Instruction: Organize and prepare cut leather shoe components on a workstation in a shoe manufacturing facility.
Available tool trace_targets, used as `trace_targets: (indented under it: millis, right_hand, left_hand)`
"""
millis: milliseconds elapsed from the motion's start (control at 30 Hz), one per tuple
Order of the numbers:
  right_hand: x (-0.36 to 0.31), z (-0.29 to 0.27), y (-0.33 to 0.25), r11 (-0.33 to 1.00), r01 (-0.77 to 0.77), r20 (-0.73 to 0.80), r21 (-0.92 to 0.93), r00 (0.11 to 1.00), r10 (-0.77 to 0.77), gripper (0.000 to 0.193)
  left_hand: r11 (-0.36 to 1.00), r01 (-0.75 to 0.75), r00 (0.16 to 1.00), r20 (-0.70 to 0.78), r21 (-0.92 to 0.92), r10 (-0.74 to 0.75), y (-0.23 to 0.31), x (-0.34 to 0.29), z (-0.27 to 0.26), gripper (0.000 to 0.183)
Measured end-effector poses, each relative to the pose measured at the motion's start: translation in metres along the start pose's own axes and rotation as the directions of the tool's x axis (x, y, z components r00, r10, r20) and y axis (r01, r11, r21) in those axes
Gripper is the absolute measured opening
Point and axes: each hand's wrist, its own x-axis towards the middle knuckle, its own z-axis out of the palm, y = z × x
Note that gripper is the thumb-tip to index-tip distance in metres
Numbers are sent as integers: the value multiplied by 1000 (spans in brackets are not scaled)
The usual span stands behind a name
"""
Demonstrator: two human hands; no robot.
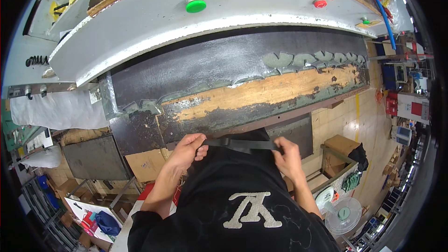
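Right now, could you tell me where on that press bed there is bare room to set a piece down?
The long worn wooden strip is bare, bordered behind by the row of grey cut pieces. The dark plate left of it is bare too. The near edge is crowded: the left hand and the right hand stretch a black strap.

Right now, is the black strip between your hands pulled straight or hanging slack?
Pulled straight: the black strip runs flat and nearly level from the left hand to the right hand, with no sag between them.
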Motion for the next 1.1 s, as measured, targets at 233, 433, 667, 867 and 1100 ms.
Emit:
trace_targets:
  millis: [233, 433, 667, 867, 1100]
  right_hand:
    - [45, 28, 2, 970, -70, 324, 231, 946, -9, 22]
    - [66, 41, 4, 952, -103, 345, 288, 938, -3, 13]
    - [83, 52, -2, 894, -162, 484, 418, 873, -68, 10]
    - [94, 46, -25, 874, -152, 456, 461, 886, -86, 29]
    - [88, 56, -8, 887, -164, 434, 432, 900, -45, 16]
  left_hand:
    - [979, 42, 999, 4, 199, -44, 23, 9, 2, 20]
    - [633, -516, 856, 373, 577, 358, 14, 32, 33, 56]
    - [862, -286, 934, 325, 419, 152, 14, 57, 37, 24]
    - [980, 11, 990, 139, 197, -39, 13, 62, 7, 21]
    - [666, -267, 946, 322, 697, 42, 39, 51, 25, 26]
